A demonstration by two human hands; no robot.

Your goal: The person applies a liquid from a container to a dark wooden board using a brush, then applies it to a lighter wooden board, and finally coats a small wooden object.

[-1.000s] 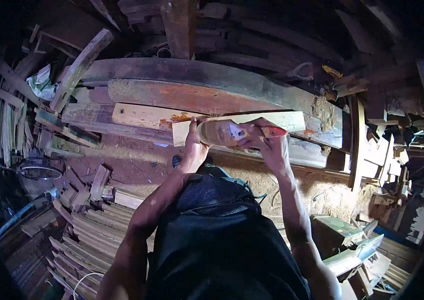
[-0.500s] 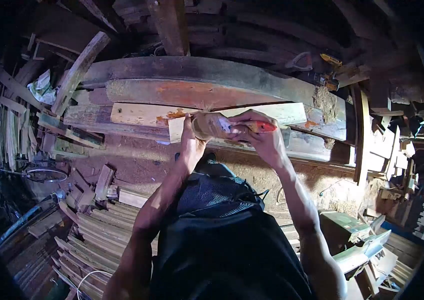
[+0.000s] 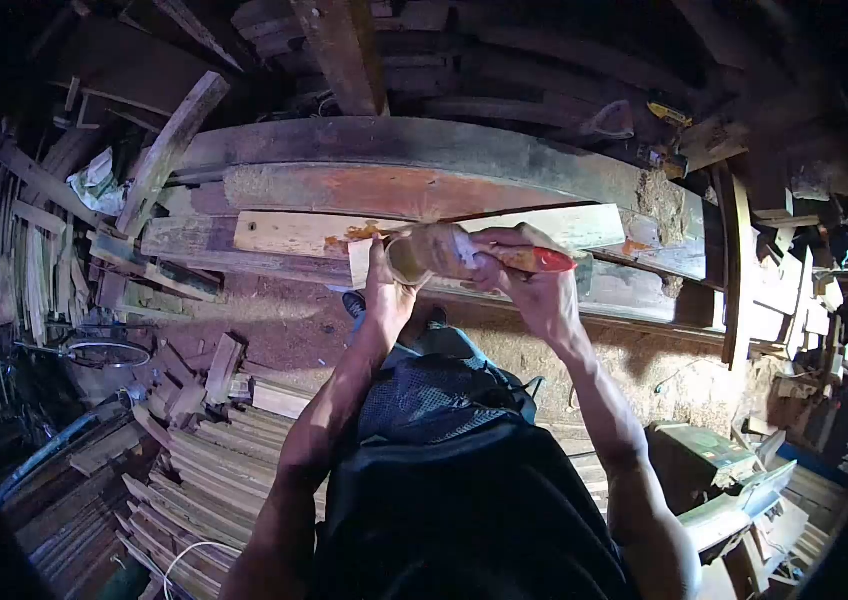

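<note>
- The worktop is a stack of long dark planks and beams, and it crosses the whole upper part of the view.
- A pale board lies on the near edge of it, just behind the hands, with orange stains near its left end.
- On the floor at the lower left there is a pile of thin wooden slats, well apart from the work.
- The small wooden piece is in the air in front of the pale board, between both hands, and does not rest on anything.
- The left hand closes around the left end of this piece and carries it from below.
- The right hand closes on a tool with a red handle, and the working end of the tool meets the right side of the piece. The tip itself is hidden, so I cannot tell what kind of tool it is.
- My judgement for this step: the left hand should keep the piece firm and not let it turn, with its fingers away from the line of the tool.
- The right hand should press in short, controlled strokes, away from the body, because the piece has no support under it.
</note>
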